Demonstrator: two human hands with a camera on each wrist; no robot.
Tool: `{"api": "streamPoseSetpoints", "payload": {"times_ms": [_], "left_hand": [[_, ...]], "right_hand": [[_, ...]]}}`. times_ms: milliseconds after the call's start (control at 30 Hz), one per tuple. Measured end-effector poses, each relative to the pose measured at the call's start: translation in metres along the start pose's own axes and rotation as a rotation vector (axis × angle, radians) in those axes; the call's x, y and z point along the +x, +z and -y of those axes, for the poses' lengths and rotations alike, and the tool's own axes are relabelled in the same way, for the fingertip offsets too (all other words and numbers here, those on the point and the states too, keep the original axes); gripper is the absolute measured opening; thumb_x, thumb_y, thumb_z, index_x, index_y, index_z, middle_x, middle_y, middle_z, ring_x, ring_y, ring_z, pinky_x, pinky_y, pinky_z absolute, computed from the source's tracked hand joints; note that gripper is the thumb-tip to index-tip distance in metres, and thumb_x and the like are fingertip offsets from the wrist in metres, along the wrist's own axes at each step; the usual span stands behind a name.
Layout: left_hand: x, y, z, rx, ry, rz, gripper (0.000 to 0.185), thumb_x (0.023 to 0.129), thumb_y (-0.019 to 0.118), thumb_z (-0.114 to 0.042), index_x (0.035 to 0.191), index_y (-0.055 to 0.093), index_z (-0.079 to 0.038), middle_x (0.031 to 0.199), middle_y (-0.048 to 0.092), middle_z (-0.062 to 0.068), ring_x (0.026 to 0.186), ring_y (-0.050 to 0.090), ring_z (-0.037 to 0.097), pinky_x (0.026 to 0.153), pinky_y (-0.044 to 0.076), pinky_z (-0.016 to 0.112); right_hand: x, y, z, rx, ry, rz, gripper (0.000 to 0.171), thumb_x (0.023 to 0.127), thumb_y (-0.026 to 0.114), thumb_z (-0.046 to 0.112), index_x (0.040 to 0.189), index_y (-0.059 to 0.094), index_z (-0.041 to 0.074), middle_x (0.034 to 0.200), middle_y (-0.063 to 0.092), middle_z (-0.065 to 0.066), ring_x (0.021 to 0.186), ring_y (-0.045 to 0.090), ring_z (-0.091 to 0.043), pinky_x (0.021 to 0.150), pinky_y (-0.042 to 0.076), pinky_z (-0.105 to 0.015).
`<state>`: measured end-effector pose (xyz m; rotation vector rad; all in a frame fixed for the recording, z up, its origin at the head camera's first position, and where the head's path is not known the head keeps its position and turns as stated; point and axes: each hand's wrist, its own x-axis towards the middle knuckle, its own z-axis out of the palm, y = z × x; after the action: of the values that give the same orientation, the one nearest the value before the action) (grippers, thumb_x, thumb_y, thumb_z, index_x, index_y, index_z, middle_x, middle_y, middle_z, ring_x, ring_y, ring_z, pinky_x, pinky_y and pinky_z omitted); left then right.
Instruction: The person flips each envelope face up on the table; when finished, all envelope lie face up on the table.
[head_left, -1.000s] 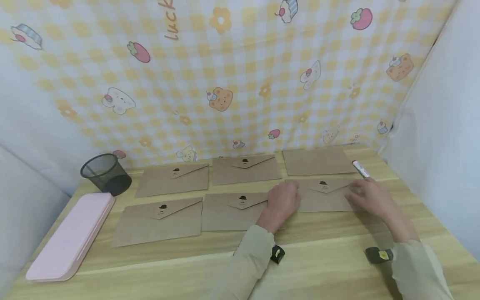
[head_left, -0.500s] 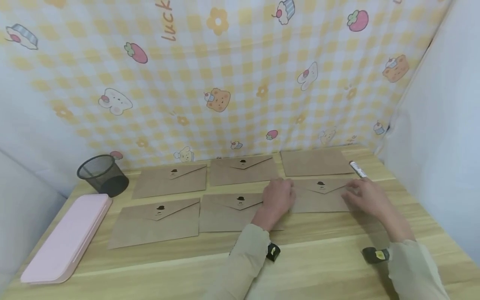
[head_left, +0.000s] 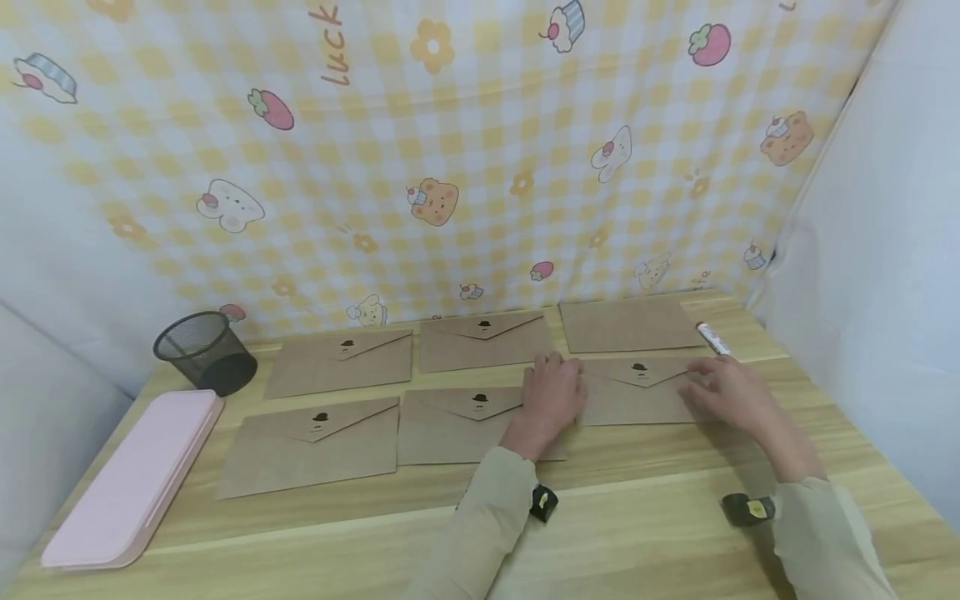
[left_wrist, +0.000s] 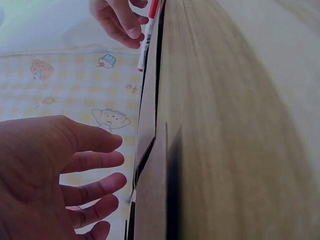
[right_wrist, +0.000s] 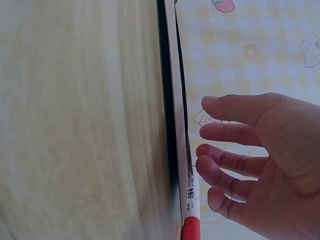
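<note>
Brown paper envelopes lie in two rows on the table. My left hand (head_left: 553, 400) is over the side-by-side edges of the front middle envelope (head_left: 450, 429) and the front right envelope (head_left: 633, 400). Its fingers (left_wrist: 102, 190) are loosely bent and apart, with nothing between them in the left wrist view. At the other end of the front right envelope is my right hand (head_left: 738, 396), also with loose, parted fingers (right_wrist: 232, 132). Whether fingertips touch the paper, I cannot tell. A white marker (head_left: 712, 337) with a red end (right_wrist: 191, 227) lies just beyond the right hand.
A plain-faced envelope (head_left: 630, 325) lies at back right. Others show hat prints: back middle (head_left: 450, 350), back left (head_left: 330, 367), front left (head_left: 330, 458). A black mesh pen cup (head_left: 206, 354) and a pink case (head_left: 135, 479) stand left. A checked cloth (head_left: 480, 150) hangs behind.
My left hand has slid slightly left relative to the front right envelope. The right hand holds nearly the same place, and the whole view has shifted a little.
</note>
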<state>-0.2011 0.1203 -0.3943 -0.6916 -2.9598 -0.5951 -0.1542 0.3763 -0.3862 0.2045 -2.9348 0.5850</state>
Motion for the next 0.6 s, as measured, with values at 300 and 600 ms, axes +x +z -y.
{"api": "streamPoseSetpoints", "payload": {"times_ms": [300,600], "left_hand": [[0.023,-0.011,0.019,0.033,-0.007,0.069,0.023,0.088,0.059,-0.019,0.109,0.065,-0.012,0.103,0.057,0.007,0.097,0.048,0.024,0.084,0.041,0.04],[0.063,-0.027,0.035,0.139,0.072,0.121,0.02,0.09,0.057,-0.01,0.108,0.065,-0.013,0.101,0.058,0.002,0.091,0.045,0.02,0.078,0.039,0.031]], "right_hand": [[0.022,0.001,-0.003,0.001,-0.125,-0.053,0.021,0.083,0.065,0.004,0.1,0.064,-0.009,0.098,0.063,-0.027,0.086,0.06,-0.043,0.074,0.046,-0.054],[0.072,-0.004,-0.006,-0.075,-0.102,0.116,0.03,0.077,0.058,-0.011,0.107,0.058,-0.014,0.103,0.059,-0.031,0.095,0.055,-0.046,0.083,0.044,-0.054]]}}
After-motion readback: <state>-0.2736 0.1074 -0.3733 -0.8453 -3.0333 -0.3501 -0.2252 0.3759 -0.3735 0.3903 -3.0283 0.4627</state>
